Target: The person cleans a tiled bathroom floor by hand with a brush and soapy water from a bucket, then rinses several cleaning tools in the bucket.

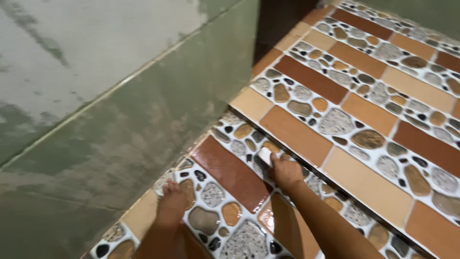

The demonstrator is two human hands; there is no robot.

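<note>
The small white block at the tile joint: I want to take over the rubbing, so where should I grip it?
Probably the white block by its long sides, from above: it lies flat on the tile, upper end free, and the right hand covers its near end.

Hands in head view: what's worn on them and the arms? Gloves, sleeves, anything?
Both bare. The left hand and right hand have no gloves, and no rings or watch show. Both forearms are uncovered as far as the frame's bottom edge, with no sleeve in view. The picture is soft, so fine marks cannot be made out.
</note>
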